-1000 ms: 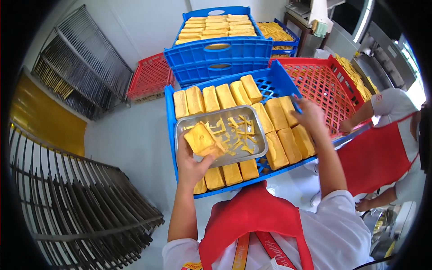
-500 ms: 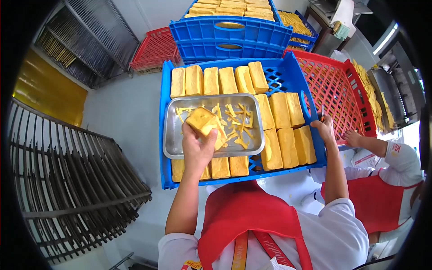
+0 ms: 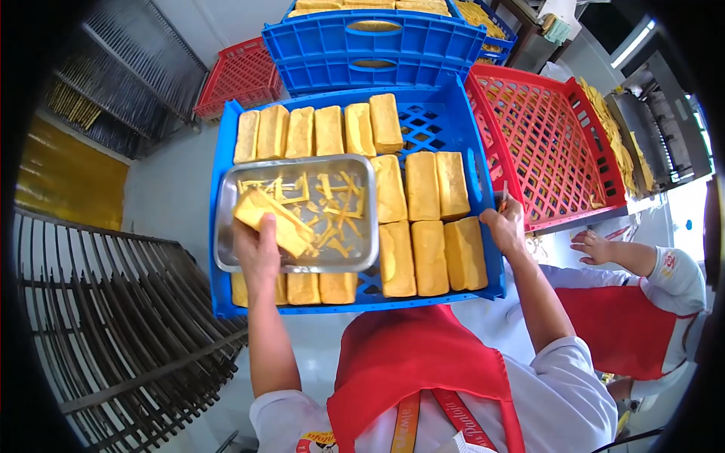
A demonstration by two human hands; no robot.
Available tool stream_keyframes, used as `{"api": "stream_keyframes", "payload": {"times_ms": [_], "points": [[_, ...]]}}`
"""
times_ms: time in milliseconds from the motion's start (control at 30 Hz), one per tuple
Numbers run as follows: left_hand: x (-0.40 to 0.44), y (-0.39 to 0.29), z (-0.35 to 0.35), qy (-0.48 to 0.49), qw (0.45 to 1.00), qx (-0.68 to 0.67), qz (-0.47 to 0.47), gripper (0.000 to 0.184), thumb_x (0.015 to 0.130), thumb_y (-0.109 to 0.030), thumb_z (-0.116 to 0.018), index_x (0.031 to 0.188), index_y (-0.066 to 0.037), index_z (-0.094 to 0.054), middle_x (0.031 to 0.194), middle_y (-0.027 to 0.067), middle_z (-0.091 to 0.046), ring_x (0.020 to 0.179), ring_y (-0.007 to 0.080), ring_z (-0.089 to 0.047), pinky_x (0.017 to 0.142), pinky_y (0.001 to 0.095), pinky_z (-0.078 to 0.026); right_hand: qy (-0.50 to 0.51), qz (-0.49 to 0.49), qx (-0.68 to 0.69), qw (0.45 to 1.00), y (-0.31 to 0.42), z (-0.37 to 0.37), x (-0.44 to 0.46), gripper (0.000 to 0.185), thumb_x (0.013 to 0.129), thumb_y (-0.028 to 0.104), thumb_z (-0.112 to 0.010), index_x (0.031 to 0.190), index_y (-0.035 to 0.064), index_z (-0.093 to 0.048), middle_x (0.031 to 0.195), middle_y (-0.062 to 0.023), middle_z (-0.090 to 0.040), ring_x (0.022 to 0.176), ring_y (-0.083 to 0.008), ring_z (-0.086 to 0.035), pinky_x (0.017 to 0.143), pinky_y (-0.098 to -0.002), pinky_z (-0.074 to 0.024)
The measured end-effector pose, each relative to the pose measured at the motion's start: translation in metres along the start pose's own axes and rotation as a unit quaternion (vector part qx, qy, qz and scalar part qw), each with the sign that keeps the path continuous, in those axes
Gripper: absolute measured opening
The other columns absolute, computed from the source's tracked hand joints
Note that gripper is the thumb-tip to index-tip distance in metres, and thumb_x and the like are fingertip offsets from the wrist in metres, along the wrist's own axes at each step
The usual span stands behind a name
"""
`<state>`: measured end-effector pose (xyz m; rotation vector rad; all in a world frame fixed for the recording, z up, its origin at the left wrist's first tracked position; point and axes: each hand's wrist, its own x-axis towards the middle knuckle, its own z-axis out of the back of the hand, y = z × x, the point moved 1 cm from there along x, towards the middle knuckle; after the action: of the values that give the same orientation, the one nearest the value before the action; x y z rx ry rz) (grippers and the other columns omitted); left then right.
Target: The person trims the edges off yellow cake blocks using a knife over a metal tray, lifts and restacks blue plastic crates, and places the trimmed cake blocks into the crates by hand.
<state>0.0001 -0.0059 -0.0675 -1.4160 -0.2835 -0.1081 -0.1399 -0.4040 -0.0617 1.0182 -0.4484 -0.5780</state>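
My left hand (image 3: 259, 245) is wrapped round a yellow loaf (image 3: 275, 221), tilted above a metal tray (image 3: 302, 263). Thin yellow trimmings (image 3: 343, 204) lie in that tray, which rests on loaves in a blue crate (image 3: 473, 162). Rows of loaves (image 3: 429, 257) stand behind, beside and in front of the tray. At the crate's right edge, my right hand (image 3: 506, 220) is closed round a small knife (image 3: 504, 195), its thin blade pointing up.
Stacked blue crates (image 3: 374, 45) with loaves stand behind. A red crate (image 3: 544, 143) is at the right, near a co-worker's hand (image 3: 593, 246) and red apron (image 3: 619, 321). Another red crate (image 3: 240, 75) sits back left; a dark metal rack (image 3: 136, 317) stands at left.
The blue crate and tray have shifted left in view. The loaf in my left hand has turned and shows its long side. The co-worker's hand has come off the red crate.
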Motion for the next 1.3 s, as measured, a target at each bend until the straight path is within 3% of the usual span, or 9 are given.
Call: {"api": "stream_keyframes", "payload": {"times_ms": [67, 233, 333, 567, 667, 767, 967, 1133, 1300], "points": [[0.008, -0.008, -0.007, -0.003, 0.999, 0.015, 0.031, 0.052, 0.093, -0.022, -0.065, 0.131, 0.006, -0.044, 0.125, 0.0189, -0.057, 0.112, 0.0222, -0.057, 0.098, 0.0333, -0.045, 0.007, -0.002, 0.004, 1.000, -0.001, -0.011, 0.001, 0.021, 0.070, 0.011, -0.060, 0.087, -0.0023, -0.062, 0.070, -0.0055, -0.061, 0.064, -0.0161, -0.055, 0.064, -0.0336, -0.0458], [0.046, 0.027, 0.003, -0.017, 0.971, 0.237, 0.009, 0.107, 0.086, -0.049, -0.069, 0.147, 0.018, -0.013, 0.144, 0.0348, -0.041, 0.137, 0.0403, -0.041, 0.113, 0.0356, -0.032, 0.028, 0.029, -0.045, 0.998, 0.000, -0.076, 0.004, 0.030, 0.072, 0.021, -0.061, 0.090, -0.0029, -0.058, 0.074, -0.0218, -0.064, 0.074, -0.0373, -0.066, 0.072, -0.0446, -0.0500], [0.067, 0.035, 0.046, -0.057, 0.926, 0.363, -0.086, 0.095, 0.088, -0.048, -0.067, 0.149, 0.009, -0.021, 0.150, 0.0332, -0.030, 0.143, 0.0418, -0.029, 0.115, 0.0413, -0.030, 0.052, 0.077, -0.053, 0.994, 0.034, -0.130, -0.012, 0.034, 0.075, 0.026, -0.062, 0.092, -0.0021, -0.058, 0.077, -0.0262, -0.064, 0.079, -0.0447, -0.065, 0.075, -0.0493, -0.0495], [0.008, 0.029, 0.098, -0.128, 0.913, 0.363, -0.133, 0.077, 0.091, -0.046, -0.065, 0.150, -0.006, -0.034, 0.153, 0.0332, -0.018, 0.141, 0.0487, -0.026, 0.114, 0.0480, -0.028, 0.171, 0.093, -0.122, 0.973, 0.109, -0.246, -0.030, 0.047, 0.080, 0.033, -0.055, 0.093, -0.0115, -0.059, 0.091, -0.0345, -0.065, 0.092, -0.0470, -0.066, 0.083, -0.0484, -0.0517], [-0.011, 0.062, 0.122, -0.179, 0.927, 0.328, -0.008, 0.074, 0.093, -0.042, -0.064, 0.149, -0.003, -0.036, 0.154, 0.0301, -0.020, 0.143, 0.0432, -0.026, 0.115, 0.0455, -0.026, 0.183, 0.118, -0.115, 0.969, 0.127, -0.286, -0.030, 0.047, 0.079, 0.033, -0.054, 0.093, -0.0116, -0.061, 0.093, -0.0349, -0.065, 0.093, -0.0472, -0.065, 0.085, -0.0491, -0.0513], [-0.018, 0.069, 0.164, -0.207, 0.933, 0.292, 0.016, 0.070, 0.093, -0.039, -0.064, 0.147, -0.003, -0.038, 0.154, 0.0296, -0.021, 0.143, 0.0424, -0.026, 0.116, 0.0446, -0.026, 0.177, 0.132, -0.120, 0.968, 0.150, -0.325, -0.040, 0.049, 0.078, 0.035, -0.055, 0.094, -0.0109, -0.062, 0.097, -0.0343, -0.066, 0.097, -0.0464, -0.065, 0.088, -0.0482, -0.0504], [0.029, 0.047, 0.243, -0.238, 0.902, 0.357, -0.041, 0.061, 0.094, -0.036, -0.063, 0.141, -0.002, -0.047, 0.151, 0.0269, -0.029, 0.141, 0.0407, -0.031, 0.115, 0.0432, -0.028, 0.223, 0.091, -0.139, 0.961, 0.167, -0.356, -0.035, 0.056, 0.075, 0.040, -0.060, 0.107, -0.0073, -0.060, 0.109, -0.0316, -0.065, 0.105, -0.0466, -0.063, 0.092, -0.0465, -0.0500], [0.089, 0.042, 0.290, -0.227, 0.861, 0.453, -0.048, 0.057, 0.094, -0.032, -0.061, 0.140, -0.002, -0.046, 0.150, 0.0284, -0.031, 0.139, 0.0425, -0.034, 0.114, 0.0443, -0.031, 0.165, 0.074, -0.083, 0.980, 0.162, -0.370, -0.035, 0.055, 0.072, 0.035, -0.064, 0.106, -0.0071, -0.055, 0.120, -0.0301, -0.055, 0.109, -0.0438, -0.057, 0.097, -0.0465, -0.0455], [0.188, 0.099, 0.364, -0.194, 0.814, 0.540, -0.092, 0.058, 0.094, -0.036, -0.058, 0.139, -0.001, -0.049, 0.145, 0.0322, -0.038, 0.136, 0.0442, -0.037, 0.114, 0.0479, -0.031, 0.145, 0.027, 0.086, 0.985, 0.137, -0.378, -0.035, 0.049, 0.065, 0.029, -0.073, 0.098, -0.0037, -0.058, 0.095, -0.0259, -0.065, 0.091, -0.0381, -0.066, 0.081, -0.0434, -0.0516]]}}
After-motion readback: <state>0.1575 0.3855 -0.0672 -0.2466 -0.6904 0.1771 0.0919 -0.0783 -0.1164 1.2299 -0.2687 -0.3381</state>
